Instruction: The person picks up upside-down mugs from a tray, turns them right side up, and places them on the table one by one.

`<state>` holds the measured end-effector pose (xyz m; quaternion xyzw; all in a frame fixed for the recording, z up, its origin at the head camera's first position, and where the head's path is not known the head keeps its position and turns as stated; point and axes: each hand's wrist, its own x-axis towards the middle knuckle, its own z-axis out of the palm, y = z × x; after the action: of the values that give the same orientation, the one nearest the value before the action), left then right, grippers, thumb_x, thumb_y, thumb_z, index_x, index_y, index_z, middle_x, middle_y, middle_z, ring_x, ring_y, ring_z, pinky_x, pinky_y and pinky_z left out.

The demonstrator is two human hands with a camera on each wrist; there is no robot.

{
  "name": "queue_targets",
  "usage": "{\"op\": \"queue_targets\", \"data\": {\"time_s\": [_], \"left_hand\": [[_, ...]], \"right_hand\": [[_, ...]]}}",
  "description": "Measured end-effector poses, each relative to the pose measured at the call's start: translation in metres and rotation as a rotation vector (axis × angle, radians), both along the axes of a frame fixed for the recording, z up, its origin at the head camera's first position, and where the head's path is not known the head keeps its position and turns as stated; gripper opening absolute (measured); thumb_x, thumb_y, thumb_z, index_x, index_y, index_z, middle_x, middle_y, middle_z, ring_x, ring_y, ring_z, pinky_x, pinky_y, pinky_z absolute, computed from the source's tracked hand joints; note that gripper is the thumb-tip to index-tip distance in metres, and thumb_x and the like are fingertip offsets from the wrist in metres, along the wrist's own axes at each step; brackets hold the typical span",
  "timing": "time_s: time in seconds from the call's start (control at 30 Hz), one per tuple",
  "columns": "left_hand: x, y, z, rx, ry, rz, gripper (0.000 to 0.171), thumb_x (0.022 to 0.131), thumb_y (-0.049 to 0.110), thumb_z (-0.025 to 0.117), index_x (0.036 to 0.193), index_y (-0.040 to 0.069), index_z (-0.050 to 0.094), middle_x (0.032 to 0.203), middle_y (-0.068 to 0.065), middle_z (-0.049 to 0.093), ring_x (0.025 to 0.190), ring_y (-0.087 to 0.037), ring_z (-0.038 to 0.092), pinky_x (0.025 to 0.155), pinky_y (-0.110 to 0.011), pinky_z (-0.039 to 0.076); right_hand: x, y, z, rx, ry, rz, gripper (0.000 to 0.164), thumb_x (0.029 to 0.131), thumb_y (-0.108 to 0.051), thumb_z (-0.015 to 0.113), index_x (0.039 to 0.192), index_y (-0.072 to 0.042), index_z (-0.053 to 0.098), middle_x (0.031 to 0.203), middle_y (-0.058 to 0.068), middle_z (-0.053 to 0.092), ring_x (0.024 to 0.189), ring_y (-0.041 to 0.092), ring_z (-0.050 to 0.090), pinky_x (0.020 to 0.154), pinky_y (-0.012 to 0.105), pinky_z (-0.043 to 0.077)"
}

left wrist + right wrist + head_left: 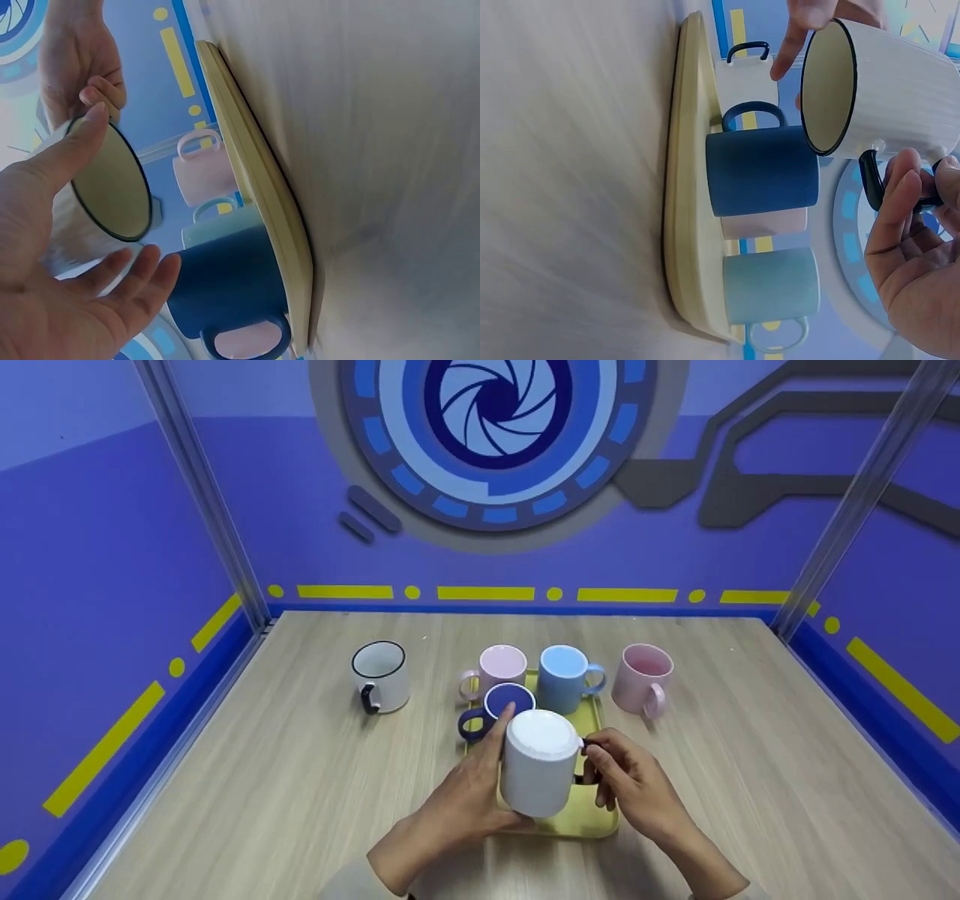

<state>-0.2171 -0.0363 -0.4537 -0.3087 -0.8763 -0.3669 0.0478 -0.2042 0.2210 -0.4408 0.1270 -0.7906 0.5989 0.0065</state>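
A white mug (538, 780) with a black rim and handle is held tilted over the front of the yellow tray (577, 823), its base facing the head camera. My left hand (466, 789) holds its body from the left, thumb at the rim in the left wrist view. My right hand (637, 791) pinches the black handle (871, 180). Just behind, a navy mug (510, 701) stands on the tray, partly covered by my left hand. A light pink mug (501, 661) and a light blue mug (561, 686) stand at the tray's back.
Another white mug (390, 682) with a black rim and handle stands on the wooden table (285, 780), left of the tray. To the tray's right stands a pink mug (634, 686). Blue printed panels (90, 585) enclose the table at the back and sides.
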Motion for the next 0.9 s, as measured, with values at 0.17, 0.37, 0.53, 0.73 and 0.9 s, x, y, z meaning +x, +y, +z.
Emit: {"op": "queue_targets", "data": {"time_s": [0.17,0.37,0.53,0.73,0.9], "left_hand": [[-0.003,-0.003,-0.001,-0.032,0.151,0.008,0.140,0.070,0.029,0.098,0.166,0.018,-0.003,0.165,-0.014,0.036,0.149,-0.030,0.044,0.118,-0.051,0.043],[-0.006,-0.005,-0.001,-0.046,0.315,0.013,0.133,0.070,0.026,0.098,0.166,0.019,0.005,0.162,-0.011,0.038,0.147,-0.029,0.046,0.115,-0.048,0.047],[-0.008,-0.005,0.001,-0.038,0.443,0.008,0.129,0.065,0.028,0.101,0.163,0.020,0.017,0.161,-0.008,0.036,0.145,-0.026,0.047,0.115,-0.045,0.048],[-0.009,-0.005,0.004,0.016,0.557,-0.027,0.115,0.064,0.030,0.100,0.156,0.020,0.033,0.161,-0.004,0.038,0.143,-0.022,0.048,0.110,-0.037,0.052],[-0.010,-0.006,0.006,0.051,0.584,-0.065,0.113,0.063,0.035,0.100,0.154,0.014,0.037,0.157,-0.004,0.044,0.145,-0.020,0.047,0.117,-0.037,0.046]], "right_hand": [[0.003,-0.001,0.004,-0.002,-0.009,-0.009,0.024,0.109,-0.023,0.053,0.117,-0.002,0.061,0.083,0.014,0.061,0.056,0.012,0.056,0.049,0.026,0.052],[0.004,-0.001,0.008,0.005,-0.021,-0.016,0.025,0.109,-0.024,0.053,0.117,-0.003,0.061,0.083,0.013,0.060,0.055,0.013,0.056,0.048,0.025,0.050],[0.006,-0.003,0.011,0.019,-0.032,-0.022,0.025,0.109,-0.025,0.052,0.116,-0.003,0.062,0.081,0.012,0.060,0.053,0.012,0.055,0.046,0.024,0.049],[0.006,-0.004,0.013,-0.005,-0.067,-0.039,0.026,0.110,-0.029,0.051,0.113,-0.006,0.062,0.076,0.010,0.059,0.048,0.010,0.050,0.043,0.019,0.043],[0.005,-0.004,0.012,-0.022,-0.048,-0.006,0.028,0.110,-0.028,0.050,0.111,-0.003,0.061,0.073,0.007,0.057,0.044,0.007,0.045,0.040,0.018,0.039]]}}
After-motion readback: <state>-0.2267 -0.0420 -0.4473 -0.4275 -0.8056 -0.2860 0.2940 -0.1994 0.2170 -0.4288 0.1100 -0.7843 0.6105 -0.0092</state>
